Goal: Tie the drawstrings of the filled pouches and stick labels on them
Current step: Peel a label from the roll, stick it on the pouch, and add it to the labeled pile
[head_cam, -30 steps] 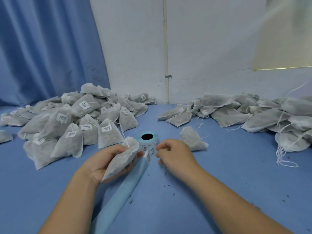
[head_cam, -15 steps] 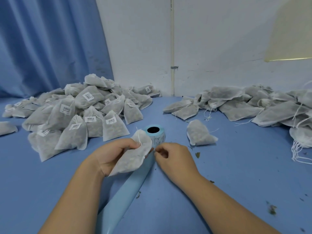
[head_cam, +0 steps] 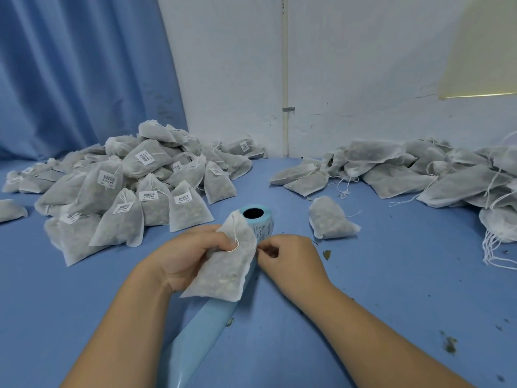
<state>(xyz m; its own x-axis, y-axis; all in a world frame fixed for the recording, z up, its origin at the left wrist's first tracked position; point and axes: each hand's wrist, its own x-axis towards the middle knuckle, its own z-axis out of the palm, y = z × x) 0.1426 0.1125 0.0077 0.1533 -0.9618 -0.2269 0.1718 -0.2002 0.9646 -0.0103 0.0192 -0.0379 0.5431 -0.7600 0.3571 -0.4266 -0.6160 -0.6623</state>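
While my left hand (head_cam: 184,256) grips the filled white mesh pouch (head_cam: 226,267) at its gathered neck, low in the centre of the frame, the pouch now stands tipped up in front of the pale blue roll of barcode labels (head_cam: 256,217), higher than a second ago. My right hand (head_cam: 291,261) has closed in against the pouch's right edge, fingers curled, tips pinched where the strip leaves the roll. Whether a label sits between them I cannot tell. I judge tying finished here and labelling in hand. The heap of labelled pouches (head_cam: 126,186) lies mid-left, the heap of unlabelled pouches (head_cam: 419,169) mid-right.
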